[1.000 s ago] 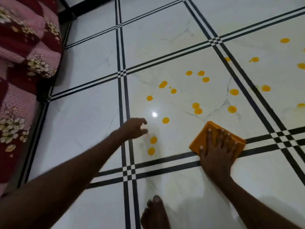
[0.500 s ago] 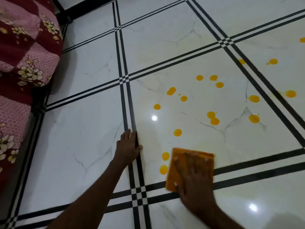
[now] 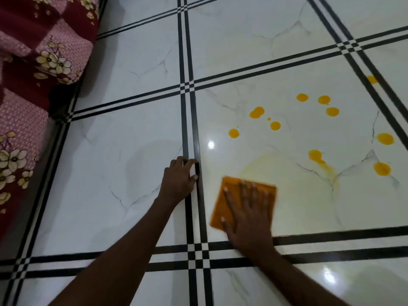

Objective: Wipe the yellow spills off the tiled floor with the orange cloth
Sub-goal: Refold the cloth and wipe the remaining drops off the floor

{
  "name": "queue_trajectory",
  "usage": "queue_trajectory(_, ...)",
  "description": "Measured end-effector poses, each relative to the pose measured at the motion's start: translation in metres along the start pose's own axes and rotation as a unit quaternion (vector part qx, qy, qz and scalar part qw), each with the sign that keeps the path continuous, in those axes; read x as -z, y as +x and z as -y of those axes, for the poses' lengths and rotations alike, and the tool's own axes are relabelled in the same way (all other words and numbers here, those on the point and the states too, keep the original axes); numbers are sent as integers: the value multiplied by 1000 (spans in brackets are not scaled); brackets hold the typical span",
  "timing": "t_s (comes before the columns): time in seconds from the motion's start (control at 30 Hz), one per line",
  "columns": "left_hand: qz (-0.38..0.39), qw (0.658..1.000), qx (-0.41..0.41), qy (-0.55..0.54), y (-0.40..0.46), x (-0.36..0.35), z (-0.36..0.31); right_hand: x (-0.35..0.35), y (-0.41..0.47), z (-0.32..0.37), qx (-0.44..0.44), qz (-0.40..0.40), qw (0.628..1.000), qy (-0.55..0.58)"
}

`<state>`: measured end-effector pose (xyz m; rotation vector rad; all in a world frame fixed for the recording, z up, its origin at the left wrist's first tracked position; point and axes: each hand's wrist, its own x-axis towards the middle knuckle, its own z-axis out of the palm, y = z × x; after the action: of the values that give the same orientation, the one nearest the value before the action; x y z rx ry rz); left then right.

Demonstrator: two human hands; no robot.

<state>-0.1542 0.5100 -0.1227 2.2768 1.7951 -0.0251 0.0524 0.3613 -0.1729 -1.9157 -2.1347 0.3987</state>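
The orange cloth [image 3: 229, 195] lies flat on the white tiled floor [image 3: 136, 120], near the tile's lower left corner. My right hand [image 3: 247, 215] presses down on it with fingers spread. My left hand [image 3: 180, 180] rests on the floor over the black grout stripes, just left of the cloth, holding nothing. Several yellow spills [image 3: 257, 112] dot the tile beyond the cloth, among them one at the right, a spill [image 3: 382, 168]. A pale yellow smear [image 3: 265, 166] arcs across the tile right above the cloth.
A maroon and pink flowered bedspread [image 3: 39, 62] hangs down at the left edge over a dark bed frame. Black double stripes [image 3: 331, 241] cross the floor between tiles. A light glare spot [image 3: 211, 144] shines near the spills.
My right hand slid the cloth over the three nearest spots, leaving a pale yellow smear. The left hand stays planted on the stripes. The camera moved closer and to the left.
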Motion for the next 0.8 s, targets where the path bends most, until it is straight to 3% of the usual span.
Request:
queue_trajectory(0.07,-4,1000,5,-4,9,3,3,1,63,-18,35,-1,999,-22)
queue_trajectory(0.2,2,1000,-7,12,4,-2,11,23,92,-84,-128,-61,988,-54)
queue_trajectory(0.27,7,1000,10,4,1,-4,11,25,51,-59,-181,-88,979,-37)
queue_trajectory(0.3,9,1000,13,3,2,-4,10,20,29,-33,-166,-78,983,-31)
queue_trajectory(0.37,12,1000,12,3,4,-3,11,2,8,17,-51,-18,998,-6)
queue_trajectory(0.43,18,1000,10,-2,5,-3,16,-10,48,25,68,1,998,-10)
queue_trajectory(0.47,20,1000,7,-7,6,-2,18,-10,84,11,83,-7,996,-20)
queue_trajectory(0.57,26,1000,-7,-10,4,-3,25,9,157,-64,-32,-36,996,-74)
queue_trajectory(0.63,47,999,-11,-5,4,-1,26,23,146,-98,-107,-56,991,-57)
queue_trajectory(0.73,46,999,2,-17,10,10,22,23,82,-55,-161,-91,982,-40)
queue_trajectory(0.8,15,999,5,-41,17,13,19,7,60,-9,-86,-34,996,-18)
